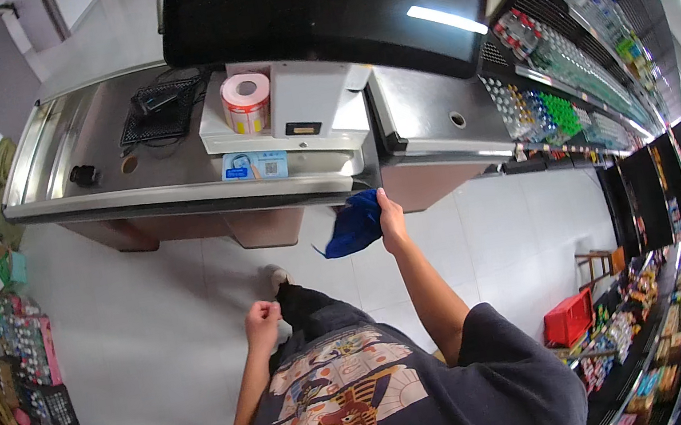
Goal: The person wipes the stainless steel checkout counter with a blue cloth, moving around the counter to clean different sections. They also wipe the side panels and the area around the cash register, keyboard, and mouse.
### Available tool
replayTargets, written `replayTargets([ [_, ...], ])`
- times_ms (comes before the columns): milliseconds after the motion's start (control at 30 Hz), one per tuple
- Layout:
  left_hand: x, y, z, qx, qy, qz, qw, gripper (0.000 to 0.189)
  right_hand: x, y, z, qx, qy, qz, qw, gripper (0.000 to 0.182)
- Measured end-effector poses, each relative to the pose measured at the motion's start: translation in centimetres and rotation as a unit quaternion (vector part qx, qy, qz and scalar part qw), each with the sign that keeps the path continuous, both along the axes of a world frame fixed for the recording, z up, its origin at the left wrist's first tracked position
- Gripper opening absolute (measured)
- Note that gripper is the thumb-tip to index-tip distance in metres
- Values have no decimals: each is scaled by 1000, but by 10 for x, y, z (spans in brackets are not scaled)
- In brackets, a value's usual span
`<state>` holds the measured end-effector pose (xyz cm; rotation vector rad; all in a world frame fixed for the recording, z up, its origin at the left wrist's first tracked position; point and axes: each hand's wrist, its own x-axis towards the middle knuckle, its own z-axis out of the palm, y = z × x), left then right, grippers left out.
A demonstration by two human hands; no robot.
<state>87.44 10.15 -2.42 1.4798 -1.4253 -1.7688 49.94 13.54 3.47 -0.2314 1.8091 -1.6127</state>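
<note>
My right hand (391,223) grips a dark blue cloth (353,225), which hangs in loose folds just off the front edge of the metal checkout counter (188,190). Lower and to the left, my left hand (263,325) is held near my thigh, its fingers curled in and nothing visible in them. A printed blue card (255,166) lies along the counter's front part. Behind it a roll of labels (247,103) stands on a white machine (301,97). A large dark screen (327,12) rises over the machine.
A black mesh tray (161,111) with a cable and a small black object (83,175) lie on the counter's left. Bottle shelves (539,105) run along the right. A red crate (568,319) and wooden stool (602,263) stand behind right; stacked goods (27,339) line the left wall.
</note>
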Motion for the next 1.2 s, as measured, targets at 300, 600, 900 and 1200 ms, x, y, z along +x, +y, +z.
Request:
replayTargets([
  [300, -13, 75, 58, 294, 283, -79, 910, 63, 85, 77, 123, -6, -242, 286, 927, 51],
  [600, 10, 81, 84, 391, 509, 18, 767, 82, 193, 87, 110, 19, 354, 589, 727, 45],
  [900, 12, 112, 70, 368, 338, 37, 866, 43, 203, 125, 87, -92, 166, 490, 851, 36],
  [1200, -35, 120, 22, 395, 284, 85, 869, 27, 144, 166, 68, -26, 63, 161, 985, 26],
])
